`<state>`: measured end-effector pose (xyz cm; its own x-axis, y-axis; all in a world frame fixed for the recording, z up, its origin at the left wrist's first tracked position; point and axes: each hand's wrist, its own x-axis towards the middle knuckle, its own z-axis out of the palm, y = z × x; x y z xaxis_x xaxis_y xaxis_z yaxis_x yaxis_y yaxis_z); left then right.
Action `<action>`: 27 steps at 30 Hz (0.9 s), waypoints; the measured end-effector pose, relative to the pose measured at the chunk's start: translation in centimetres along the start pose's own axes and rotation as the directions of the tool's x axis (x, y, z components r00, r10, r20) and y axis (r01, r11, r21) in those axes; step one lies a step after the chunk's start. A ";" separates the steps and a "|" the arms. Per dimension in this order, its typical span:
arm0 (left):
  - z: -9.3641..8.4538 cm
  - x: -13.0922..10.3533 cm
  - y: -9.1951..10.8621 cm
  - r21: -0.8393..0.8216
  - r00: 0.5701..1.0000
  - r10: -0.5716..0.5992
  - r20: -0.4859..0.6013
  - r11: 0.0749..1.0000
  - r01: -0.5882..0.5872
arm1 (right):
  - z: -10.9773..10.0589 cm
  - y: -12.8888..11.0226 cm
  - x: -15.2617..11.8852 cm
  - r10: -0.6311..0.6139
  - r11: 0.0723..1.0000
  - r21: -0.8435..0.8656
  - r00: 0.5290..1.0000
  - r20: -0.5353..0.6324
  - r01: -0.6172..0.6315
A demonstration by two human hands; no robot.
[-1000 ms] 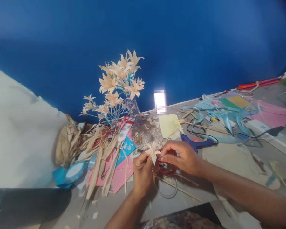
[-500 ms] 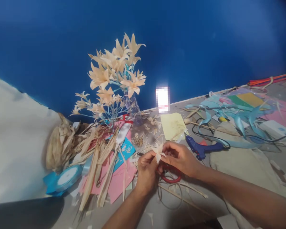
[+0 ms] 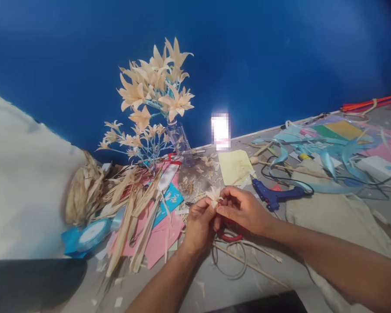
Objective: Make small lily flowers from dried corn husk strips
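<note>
A small cream flower (image 3: pixel 214 195), apparently shaped from dried husk, is held between both hands over the middle of the table. My left hand (image 3: pixel 200 219) pinches its left side with closed thumb and fingers. From the right, my right hand (image 3: pixel 243 211) is closed on the flower's base and petals, fingertips nearly meeting those of the left. Just beneath the hands lies a red ring-shaped handle (image 3: pixel 230 237), partly covered by them. A blue glue gun (image 3: pixel 276 194) rests to the right of my right hand.
Cream flowers (image 3: pixel 156 82) on blue stems stand in a clear bottle (image 3: pixel 180 143) by the blue wall. Dried husk strips (image 3: pixel 125 221), pink paper (image 3: pixel 165 244) and a ribbon roll (image 3: pixel 93 234) lie left. Yellow paper (image 3: pixel 235 167), blue ribbons (image 3: pixel 327 164) and beige cloth (image 3: pixel 335 226) spread right.
The flower has turned in the fingers, its petals now pointing more upward. Both hands stay together, and the whole view has shifted slightly.
</note>
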<state>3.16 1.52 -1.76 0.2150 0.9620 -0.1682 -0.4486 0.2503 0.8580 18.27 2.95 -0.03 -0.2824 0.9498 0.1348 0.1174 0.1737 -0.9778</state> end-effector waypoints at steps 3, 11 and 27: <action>0.0 0.1 -0.3 0.001 0.999 0.031 0.007 1.000 -0.031 | -0.1 0.2 0.1 0.001 0.997 0.081 1.000 0.010 -0.002; -0.4 0.3 0.3 0.002 0.996 0.002 0.091 1.000 -0.002 | -0.3 0.7 0.2 0.024 0.886 0.454 0.989 0.145 -0.088; -1.3 0.4 0.4 0.025 0.979 -0.032 0.201 0.999 0.027 | -0.3 0.1 -0.4 -0.037 0.798 0.584 0.956 0.291 -0.147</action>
<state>1.95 2.19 -2.12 0.3992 0.9120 -0.0941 -0.4204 0.2733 0.8652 18.68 2.63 -0.13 -0.5518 0.8256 0.1182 -0.4210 -0.1533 -0.8940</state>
